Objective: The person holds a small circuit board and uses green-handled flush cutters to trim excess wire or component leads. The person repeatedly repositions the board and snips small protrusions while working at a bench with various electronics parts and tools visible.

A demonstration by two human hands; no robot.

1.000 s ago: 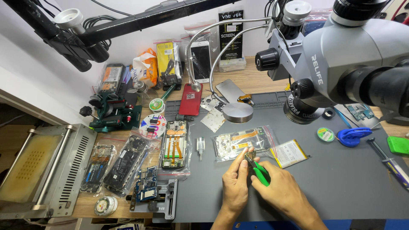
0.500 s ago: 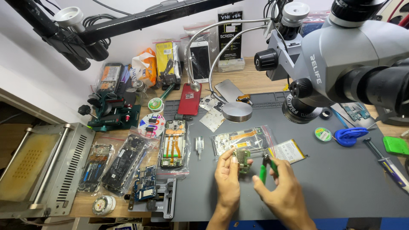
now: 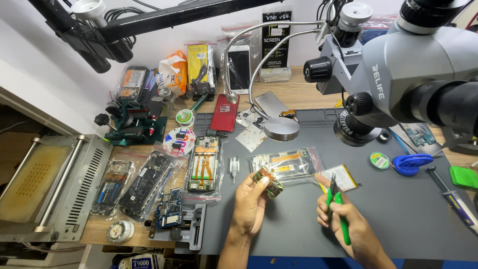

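left hand [image 3: 249, 201] — small circuit board [image 3: 267, 182], green-gold | right hand [image 3: 343, 219] — green-handled pliers [image 3: 337, 208]

Greys, greens and one red phone

Grey mat [image 3: 398, 219]; green-handled pliers [image 3: 338, 214]; green-and-gold board [image 3: 267, 181]; red phone [image 3: 225, 112]; blue tape holder [image 3: 409, 163]; bright green block [image 3: 464, 176]; grey microscope [image 3: 413, 65]; orange-striped open phone [image 3: 204, 163]; rainbow-patterned disc [image 3: 179, 141].

A small circuit board [image 3: 267, 181], greenish with gold-coloured metal shields, sits pinched at the fingertips of the left hand [image 3: 250, 201], lifted off the grey mat and tilted with its face up toward 1 o'clock. At about 3 o'clock from it, well apart, green-handled pliers [image 3: 337, 209] stand nearly upright in the right hand [image 3: 343, 224], dark tips pointing to 12 o'clock.
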